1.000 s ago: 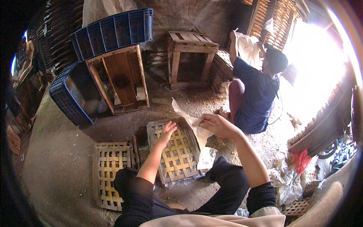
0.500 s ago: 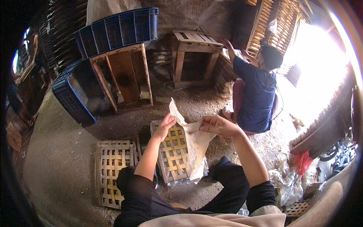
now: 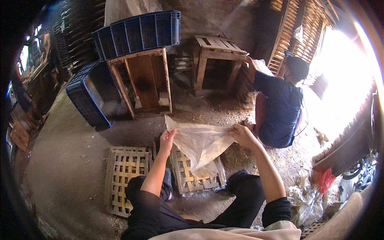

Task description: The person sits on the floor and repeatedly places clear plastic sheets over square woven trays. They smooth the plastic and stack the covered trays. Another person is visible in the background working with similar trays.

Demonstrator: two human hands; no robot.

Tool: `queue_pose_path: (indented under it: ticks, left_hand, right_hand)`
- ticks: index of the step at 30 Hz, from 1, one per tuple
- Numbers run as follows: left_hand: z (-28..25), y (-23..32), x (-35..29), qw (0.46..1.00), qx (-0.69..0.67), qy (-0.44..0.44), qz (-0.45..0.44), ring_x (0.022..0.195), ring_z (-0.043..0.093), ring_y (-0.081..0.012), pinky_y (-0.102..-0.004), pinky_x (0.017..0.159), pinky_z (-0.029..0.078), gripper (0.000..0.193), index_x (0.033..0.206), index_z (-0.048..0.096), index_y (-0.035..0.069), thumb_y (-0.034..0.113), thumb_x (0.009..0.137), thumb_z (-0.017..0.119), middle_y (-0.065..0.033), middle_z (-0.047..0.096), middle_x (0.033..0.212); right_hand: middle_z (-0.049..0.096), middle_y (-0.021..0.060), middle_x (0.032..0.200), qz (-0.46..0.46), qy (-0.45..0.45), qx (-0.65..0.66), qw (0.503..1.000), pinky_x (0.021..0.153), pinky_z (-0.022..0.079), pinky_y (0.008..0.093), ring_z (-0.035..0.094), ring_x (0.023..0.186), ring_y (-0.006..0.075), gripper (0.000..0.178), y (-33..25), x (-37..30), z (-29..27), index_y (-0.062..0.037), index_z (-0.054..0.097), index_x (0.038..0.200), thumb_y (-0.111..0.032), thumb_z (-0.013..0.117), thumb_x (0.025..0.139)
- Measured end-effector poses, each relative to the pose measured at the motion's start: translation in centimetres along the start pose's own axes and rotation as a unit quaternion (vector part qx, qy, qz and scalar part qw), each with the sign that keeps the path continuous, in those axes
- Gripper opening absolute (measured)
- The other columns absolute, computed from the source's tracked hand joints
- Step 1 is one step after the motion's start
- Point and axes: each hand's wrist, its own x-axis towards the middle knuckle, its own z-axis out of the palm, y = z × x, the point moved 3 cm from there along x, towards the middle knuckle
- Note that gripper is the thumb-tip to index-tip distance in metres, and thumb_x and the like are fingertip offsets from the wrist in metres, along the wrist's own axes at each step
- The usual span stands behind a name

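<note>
A thin, translucent off-white sheet (image 3: pixel 202 142), probably plastic, is stretched between my two hands. Its upper edge runs nearly straight across, and its lower part hangs down in a point. My left hand (image 3: pixel 167 139) pinches the sheet near its left corner, while my right hand (image 3: pixel 241 135) grips the right corner. Below the sheet lies a woven bamboo rack in a wooden frame (image 3: pixel 185 170), partly covered by it. A second woven rack (image 3: pixel 127 176) rests on the ground to the left, beside my knee.
Ahead stand a wooden frame (image 3: pixel 168 84), blue plastic crates (image 3: pixel 138 34) and a slatted wooden stool (image 3: pixel 220 52). At the right, a person in a dark blue shirt (image 3: pixel 280 112) crouches. Crumpled plastic bags (image 3: pixel 306 196) and a red bag (image 3: pixel 325 180) lie at the lower right.
My hands have moved apart, the left a little lower and the right farther right. The sheet went from hanging bunched and folded to spread wide. The other person's arm has lowered.
</note>
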Motion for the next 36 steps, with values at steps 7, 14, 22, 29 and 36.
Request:
queue_pose_path:
  ticks: [7, 14, 22, 29, 36]
  left_hand:
    - [-4.0, 2.5, 1.6, 0.961, 0.169, 0.018, 0.217, 0.063, 0.047, -0.0086, -0.0227, 0.059, 0.038, 0.020, 0.082, 0.052, 0.000, 0.020, 0.083, 0.056, -0.0020, 0.051, 0.070]
    - [-6.5, 4.8, 2.6, 0.918, 0.300, 0.036, 0.255, 0.061, 0.045, -0.0112, -0.0237, 0.056, 0.039, 0.022, 0.085, 0.051, -0.003, 0.018, 0.082, 0.057, -0.0055, 0.046, 0.073]
    - [-4.8, 8.9, 2.5, 0.898, 0.281, 0.058, 0.335, 0.060, 0.047, -0.0133, -0.0243, 0.054, 0.041, 0.020, 0.084, 0.048, -0.003, 0.016, 0.082, 0.057, -0.0085, 0.048, 0.080]
    - [-5.8, 11.6, 0.9, 0.871, 0.366, 0.041, 0.325, 0.057, 0.046, -0.0150, -0.0242, 0.054, 0.041, 0.017, 0.080, 0.047, -0.002, 0.011, 0.081, 0.058, -0.0083, 0.046, 0.076]
    - [-8.7, 9.7, -7.6, 0.887, 0.371, -0.178, 0.208, 0.068, 0.053, -0.0187, -0.0267, 0.059, 0.045, 0.016, 0.084, 0.051, 0.000, 0.011, 0.079, 0.061, -0.0099, 0.049, 0.082]
  right_hand:
    - [0.060, 0.0170, 0.069, -0.008, 0.101, 0.030, 0.994, 0.059, 0.046, 0.0327, 0.061, 0.065, 0.0225, 0.019, 2.5, -0.5, 3.1, -0.0021, 0.055, 0.092, -0.015, 0.057, 0.078]
    - [0.059, 0.0175, 0.076, -0.112, 0.131, -0.026, 0.985, 0.065, 0.046, 0.0334, 0.060, 0.072, 0.0256, 0.023, 0.5, -1.0, 2.9, 0.0002, 0.054, 0.092, -0.012, 0.061, 0.073]
    - [0.055, 0.0194, 0.082, -0.114, 0.188, -0.119, 0.968, 0.072, 0.044, 0.0390, 0.053, 0.082, 0.0360, 0.015, 2.8, 0.4, 1.8, 0.0023, 0.056, 0.082, -0.001, 0.053, 0.068]
    - [0.057, 0.0195, 0.078, -0.067, 0.203, -0.064, 0.975, 0.068, 0.045, 0.0374, 0.056, 0.076, 0.0346, 0.014, 0.7, 0.2, 0.1, 0.0010, 0.059, 0.079, -0.002, 0.051, 0.068]
    - [0.061, 0.0120, 0.075, -0.027, -0.044, -0.075, 0.996, 0.065, 0.046, 0.0299, 0.059, 0.071, 0.0209, 0.013, 0.9, -5.8, 0.5, -0.0009, 0.061, 0.080, -0.007, 0.059, 0.068]
